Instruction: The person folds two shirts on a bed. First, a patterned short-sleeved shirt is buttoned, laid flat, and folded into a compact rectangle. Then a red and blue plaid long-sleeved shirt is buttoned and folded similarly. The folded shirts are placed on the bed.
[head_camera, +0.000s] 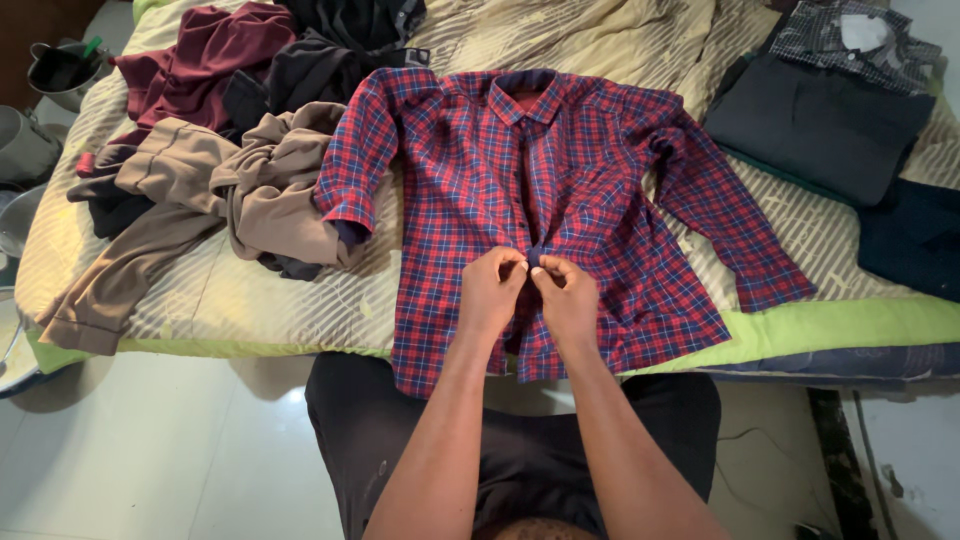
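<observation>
At bed's near edge: plaid shirt (540, 190) flat, front up. Left hand (492, 290) & right hand (567, 295) pinched shut on placket mid-front; buttons below unfastened, hem gapes. Unfolded clothes pile (210, 160) at far-left corner.

one red-and-blue plaid shirt (540, 190); two hands, left hand (492, 290) and right hand (567, 298); one tan garment (250, 180); one maroon garment (200, 60); perhaps three folded dark pieces (820, 120) at right.

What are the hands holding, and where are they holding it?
Both hands, left hand and right hand, pinch the red plaid shirt at its front button strip, near the middle.
</observation>
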